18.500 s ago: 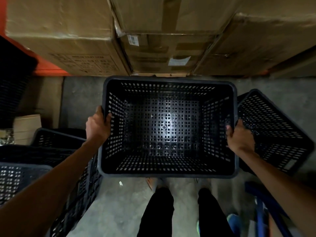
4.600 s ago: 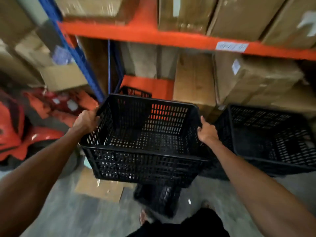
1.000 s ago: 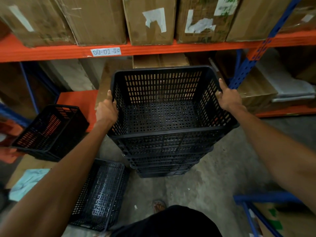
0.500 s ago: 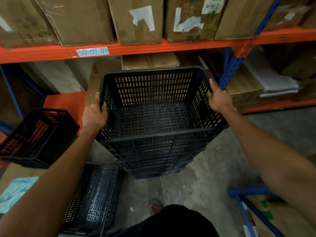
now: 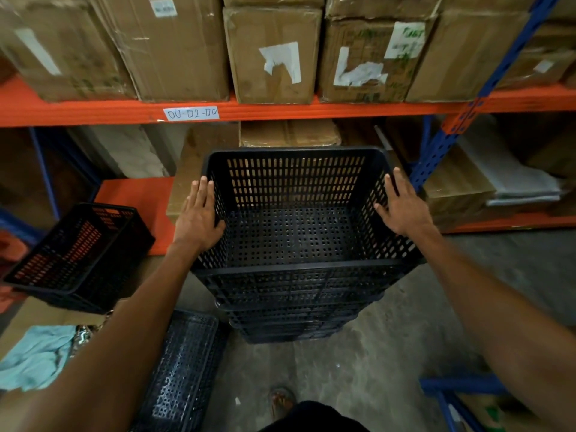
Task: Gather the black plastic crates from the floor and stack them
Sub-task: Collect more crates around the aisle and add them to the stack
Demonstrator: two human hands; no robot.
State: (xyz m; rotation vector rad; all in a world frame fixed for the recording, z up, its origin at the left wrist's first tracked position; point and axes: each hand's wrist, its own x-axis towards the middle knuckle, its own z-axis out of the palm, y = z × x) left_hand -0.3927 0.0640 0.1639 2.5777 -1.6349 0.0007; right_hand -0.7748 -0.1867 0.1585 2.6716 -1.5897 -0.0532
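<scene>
Grips released since prior frame: left hand (image 5: 198, 218) and right hand (image 5: 402, 210) now press open-palmed against the top crate (image 5: 293, 235); poor nesting could tilt the crate stack (image 5: 296, 319).

Crate stack (image 5: 296, 285): black, slotted walls, dotted base
Shelf beam (image 5: 343, 109): orange
Upright (image 5: 436, 151): blue
Boxes (image 5: 271, 35): brown, torn white labels
Cloth (image 5: 34, 357): pale turquoise
Floor (image 5: 405, 353): mottled grey

Crate stack (image 5: 299, 294) before the shelf (image 5: 343, 109), tilted crate (image 5: 74, 260) left
</scene>
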